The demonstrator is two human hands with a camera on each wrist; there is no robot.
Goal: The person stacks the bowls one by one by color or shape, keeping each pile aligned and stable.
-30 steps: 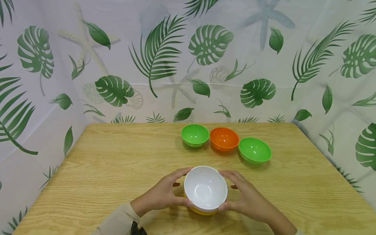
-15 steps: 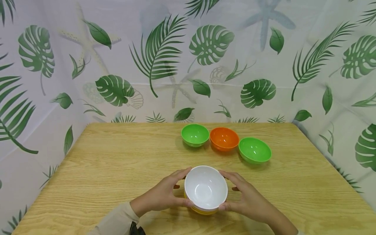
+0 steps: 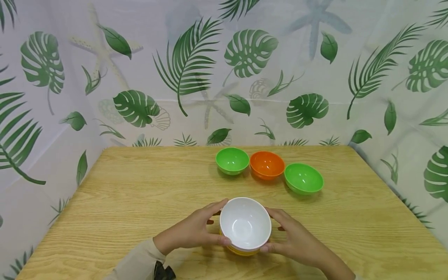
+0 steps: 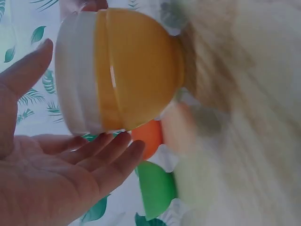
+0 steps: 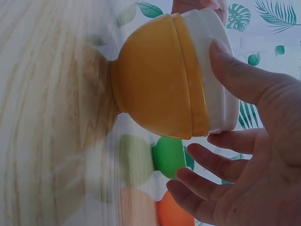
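Note:
In the head view a white bowl sits nested in a yellow bowl, its mouth facing up. The left hand holds the white bowl's left side, thumb at the near rim and forefinger at the far rim. At the right side, the right hand rests its loosely bent fingers and thumb close to the rim. Both wrist views show the yellow bowl standing on its foot, with the white bowl rising above it. Whether every fingertip touches is hard to tell.
Behind the stack, toward the table's back, stand a green bowl, an orange bowl and another green bowl. A leaf-printed cloth hangs behind and beside the wooden table.
The right hand's forefinger and thumb have shifted slightly outward from the white bowl's rim. The left hand and the bowls have stayed nearly still.

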